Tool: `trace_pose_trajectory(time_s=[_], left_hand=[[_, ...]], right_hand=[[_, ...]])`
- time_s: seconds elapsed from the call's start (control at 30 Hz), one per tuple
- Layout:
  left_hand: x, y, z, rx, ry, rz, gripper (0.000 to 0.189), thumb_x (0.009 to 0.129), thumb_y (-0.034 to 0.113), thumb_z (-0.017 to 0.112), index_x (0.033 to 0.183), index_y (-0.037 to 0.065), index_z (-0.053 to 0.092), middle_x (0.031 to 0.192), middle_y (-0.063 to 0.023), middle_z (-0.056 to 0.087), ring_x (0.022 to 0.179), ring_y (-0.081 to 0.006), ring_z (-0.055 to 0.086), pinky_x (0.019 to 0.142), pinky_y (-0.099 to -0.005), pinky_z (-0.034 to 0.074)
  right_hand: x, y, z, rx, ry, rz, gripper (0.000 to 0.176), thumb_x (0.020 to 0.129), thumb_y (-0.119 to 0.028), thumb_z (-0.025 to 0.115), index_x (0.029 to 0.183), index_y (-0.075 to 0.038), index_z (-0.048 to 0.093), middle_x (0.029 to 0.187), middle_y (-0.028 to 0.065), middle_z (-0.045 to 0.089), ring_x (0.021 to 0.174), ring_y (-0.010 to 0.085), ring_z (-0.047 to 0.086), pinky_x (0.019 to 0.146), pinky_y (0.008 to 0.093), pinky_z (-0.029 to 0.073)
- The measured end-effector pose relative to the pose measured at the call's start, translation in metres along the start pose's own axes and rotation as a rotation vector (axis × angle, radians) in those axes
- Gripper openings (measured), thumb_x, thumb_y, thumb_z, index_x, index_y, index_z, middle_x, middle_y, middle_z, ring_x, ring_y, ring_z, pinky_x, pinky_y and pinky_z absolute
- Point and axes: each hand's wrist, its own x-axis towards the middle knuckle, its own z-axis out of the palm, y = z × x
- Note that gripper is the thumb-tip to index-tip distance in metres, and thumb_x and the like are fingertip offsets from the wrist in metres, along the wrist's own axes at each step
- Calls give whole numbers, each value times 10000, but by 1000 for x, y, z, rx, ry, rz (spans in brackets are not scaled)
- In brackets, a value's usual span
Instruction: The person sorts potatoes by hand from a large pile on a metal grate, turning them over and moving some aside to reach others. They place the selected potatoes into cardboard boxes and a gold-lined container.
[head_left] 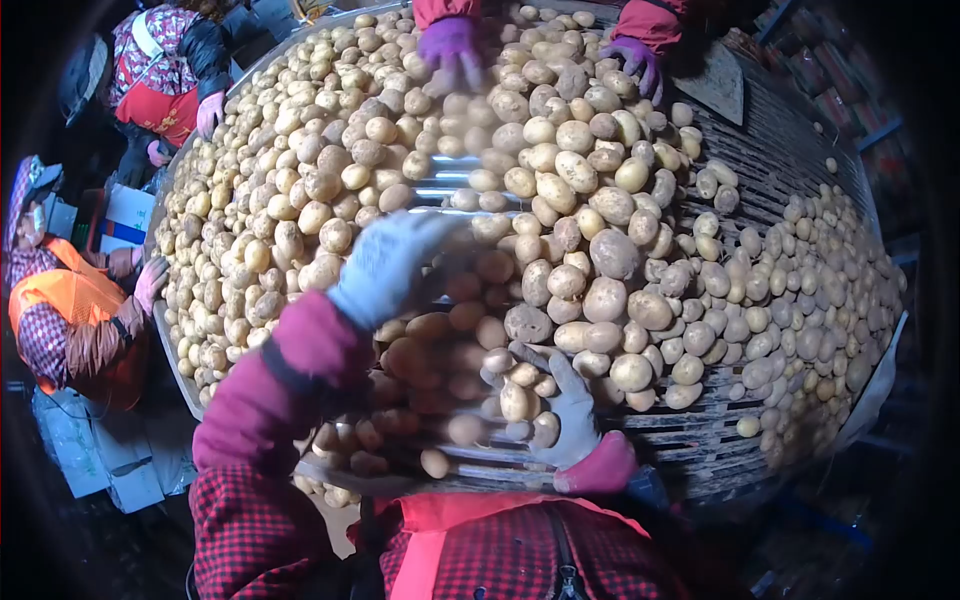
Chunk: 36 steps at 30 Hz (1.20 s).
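Many potatoes (614,254) lie in a wide heap on a slatted metal table (680,455). My left hand (385,268), in a pale grey-blue glove, is over the middle of the heap, its fingertips smeared by motion. Nearer the front edge, my right hand (570,415) in a grey glove has its fingers apart and curved around a few small potatoes (516,402). Whether it grips them is unclear. Dark red sleeves cover both my wrists.
Across the table, a co-worker's purple-gloved hands (450,48) reach into the heap. Two people stand along the left side, one in an orange vest (75,310). A flat board (715,85) lies at the back right. Boxes (125,460) stand at the lower left.
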Motion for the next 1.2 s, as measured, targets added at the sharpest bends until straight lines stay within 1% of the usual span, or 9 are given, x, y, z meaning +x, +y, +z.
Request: trace_pose_trajectory(time_s=[0.23, 0.5, 0.63, 0.73, 0.8, 0.97, 1.03, 1.1, 1.2], left_hand=[[51, -64, 35, 186, -383, -283, 248, 910, 206, 591, 1111, 96, 687, 1042, -212, 709, 990, -417, 685, 879, -521, 532], [22, -60, 53, 385, -202, -277, 303, 907, 121, 580, 1195, 149, 669, 1119, -160, 676, 1066, -391, 653, 906, -486, 530], [9, -66, 23, 52, -52, -209, 221, 889, 120, 660, 1108, 107, 684, 1034, -163, 679, 966, -369, 663, 828, -477, 531], [-6, -4, -3, -227, 82, 48, 316, 849, 67, 741, 1161, 83, 691, 993, -116, 683, 880, -320, 684, 800, -418, 549], [-19, 36, -12, -569, -222, 176, 327, 929, 179, 732, 1229, 66, 666, 1115, -134, 704, 962, -331, 683, 846, -419, 543], [-19, 1, 13, 42, -72, 22, 370, 851, 284, 705, 1177, 118, 647, 1083, -109, 649, 989, -337, 621, 870, -458, 482], [-26, -44, 39, 214, -185, -77, 401, 860, 251, 681, 1245, 162, 610, 1203, -111, 625, 1071, -337, 609, 916, -482, 465], [-19, -45, 34, 224, -339, -178, 404, 886, 249, 660, 1276, 163, 603, 1226, -121, 627, 1132, -340, 600, 943, -497, 458], [-33, -29, 27, 199, -161, -112, 407, 912, 269, 642, 1300, 153, 596, 1206, -125, 644, 1176, -344, 588, 976, -494, 454]], right_hand=[[5, 4, -15, -109, 58, 2, 465, 1065, -344, 478, 1460, -100, 449, 1280, 105, 623, 978, 302, 712, 616, 289, 583], [8, 9, -15, -319, 45, -126, 501, 1070, -414, 447, 1469, -111, 444, 1277, 103, 624, 1003, 318, 710, 602, 296, 584], [12, 28, -9, -954, 39, -594, 521, 1072, -449, 431, 1474, -116, 442, 1276, 102, 624, 1016, 327, 710, 595, 299, 585], [9, 22, -9, -957, -12, -483, 569, 1079, -510, 362, 1480, -113, 439, 1258, 95, 629, 1040, 343, 706, 580, 302, 584], [11, 12, -18, -97, 12, 9, 624, 1073, -567, 312, 1488, -117, 433, 1206, 82, 642, 1020, 351, 704, 573, 301, 580], [10, 10, -13, -35, 57, 64, 584, 1051, -593, 380, 1413, -154, 510, 1220, 114, 631, 888, 317, 691, 481, 252, 472], [11, 13, -32, 36, -94, 40, 546, 1070, -491, 422, 1409, -78, 532, 1198, 76, 632, 901, 183, 649, 653, 272, 534], [11, 14, -30, -43, -5, 31, 541, 1071, -487, 420, 1412, -81, 527, 1208, 80, 629, 918, 187, 648, 659, 275, 537], [10, 11, -23, -94, 41, 31, 534, 1072, -481, 418, 1416, -85, 519, 1223, 86, 624, 943, 193, 645, 667, 280, 542]])
